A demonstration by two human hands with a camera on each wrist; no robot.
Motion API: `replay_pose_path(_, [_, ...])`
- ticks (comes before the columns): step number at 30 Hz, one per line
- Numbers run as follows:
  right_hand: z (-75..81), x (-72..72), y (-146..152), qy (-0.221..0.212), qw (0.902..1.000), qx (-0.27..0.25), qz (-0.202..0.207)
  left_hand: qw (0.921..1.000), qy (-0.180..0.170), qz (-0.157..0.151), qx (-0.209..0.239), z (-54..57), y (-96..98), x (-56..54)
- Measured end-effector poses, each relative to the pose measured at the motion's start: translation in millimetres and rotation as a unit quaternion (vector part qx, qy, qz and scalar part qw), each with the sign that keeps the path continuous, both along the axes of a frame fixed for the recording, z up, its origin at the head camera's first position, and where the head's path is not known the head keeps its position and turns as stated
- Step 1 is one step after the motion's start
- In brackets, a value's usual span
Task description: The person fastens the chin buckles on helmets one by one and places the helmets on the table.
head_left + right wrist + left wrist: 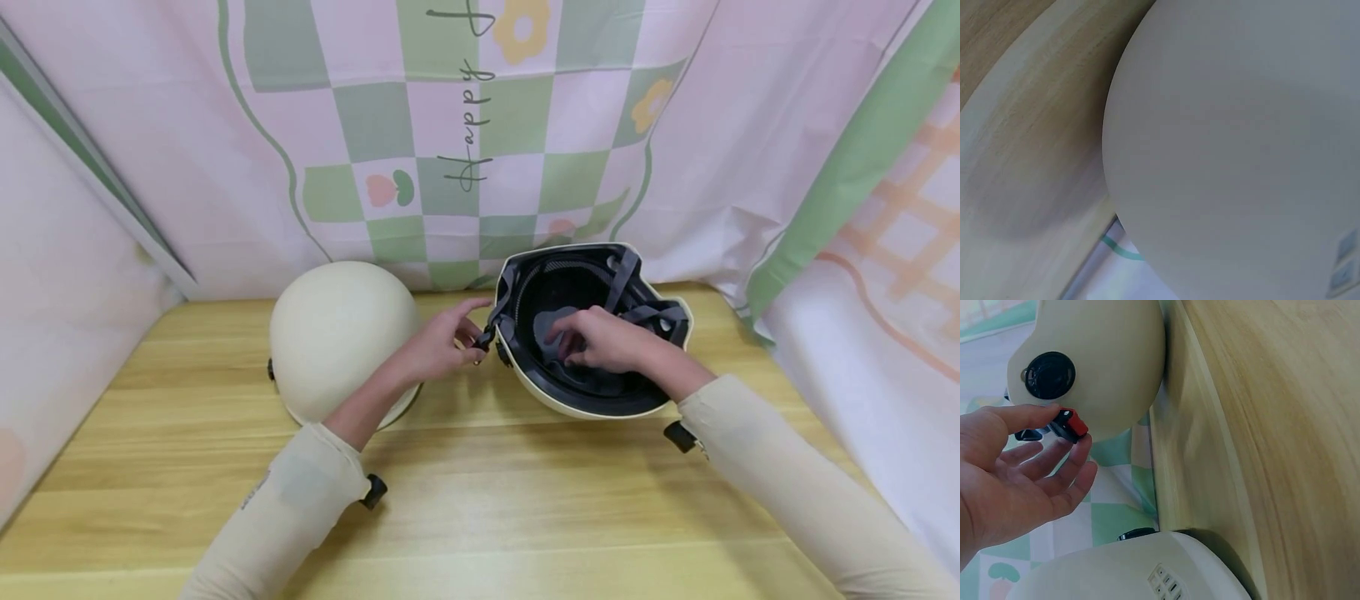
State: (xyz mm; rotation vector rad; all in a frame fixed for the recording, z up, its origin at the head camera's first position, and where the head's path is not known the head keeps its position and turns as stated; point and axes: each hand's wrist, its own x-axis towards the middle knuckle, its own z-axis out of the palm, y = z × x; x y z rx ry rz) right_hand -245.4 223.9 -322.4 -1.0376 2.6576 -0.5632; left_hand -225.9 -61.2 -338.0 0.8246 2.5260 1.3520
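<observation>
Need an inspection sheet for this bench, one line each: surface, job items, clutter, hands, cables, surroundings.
Surface: wood-grain table, light brown.
Job's things: left helmet sits dome up; right helmet lies with its black-lined opening up, grey straps inside; black-and-red buckle at its left edge.
Clutter: nothing seen.
Grippers: left hand pinches the buckle; right hand is inside the right helmet, fingers bent, contact unclear.
Cables: nothing seen.
Surroundings: printed cloth behind, with checks and the word "Happy".
</observation>
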Motion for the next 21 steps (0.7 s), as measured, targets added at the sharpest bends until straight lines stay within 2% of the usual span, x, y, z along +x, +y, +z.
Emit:
replay_pose_path(5, [-0.9, -0.7, 0, 0.003, 0.9999, 0.013, -0.004, 0.9997, -0.006, 0.018, 0.018, 1.8, -1.8, 1.3])
replay_pose_path(9, [-1.6, -0.1, 3, 0.018, 0.9998, -0.002, -0.011, 0.9989, -0.005, 0.032, 0.035, 5.3, -4.3, 3.7])
replay_pose_path(15, [-0.4, 2.2, 8, 0.043, 0.9963, -0.063, -0.038, 0.9980, -0.002, 0.043, 0.047, 8.8, -9.6, 5.0])
replay_pose_path(21, [4.7, 5.1, 11, 0.034, 0.9889, -0.134, -0.054, 0.9946, -0.016, 0.054, 0.087, 9.7, -12.3, 5.2])
